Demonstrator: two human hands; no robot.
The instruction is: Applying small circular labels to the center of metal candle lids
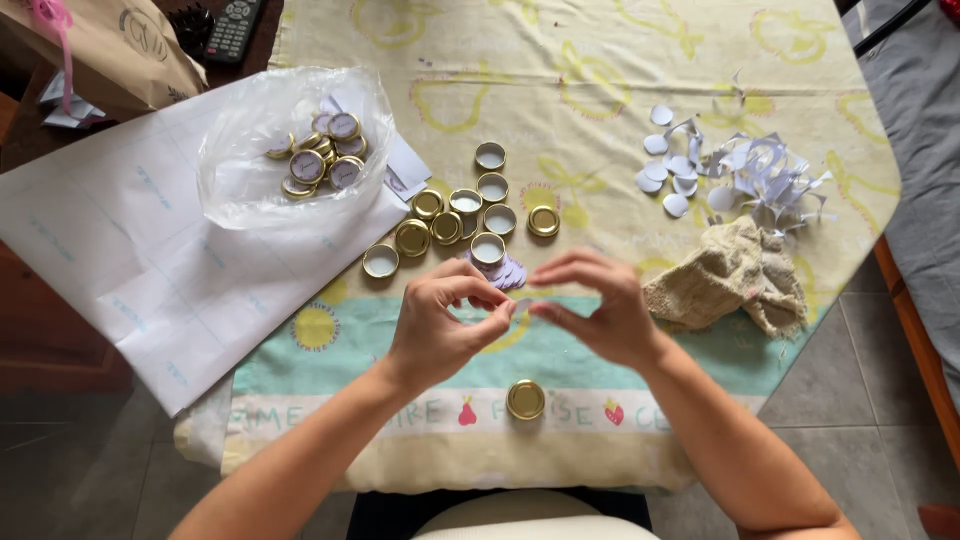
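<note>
The left hand [437,322] and the right hand [597,306] met above the tablecloth [640,60], fingertips nearly touching. Between them they pinched a small pale round sticker [521,305]; it was too small to tell which fingers actually gripped it, though both hands were curled narrowly around it.

Just below the hands, nearer the person, a single gold lid [525,399] lay flat on the cloth. Just beyond the fingers sat a cluster of gold lids [465,215], some with the white inside facing up, others showing the gold top. A little stack of lilac stickers [509,272] lay against the nearest of those lids, close to the left hand's knuckles.

Farther off to the left of the left hand, an open clear plastic bag [240,170] held finished lids with lilac labels [320,155], resting on a large white sheet of paper [120,250]. To the right of the right hand lay a crumpled beige cloth [730,275], and beyond it a heap of white paper scraps and cut discs [740,170]. A remote control [233,28] and a brown paper bag [110,45] lay at the far left corner.
</note>
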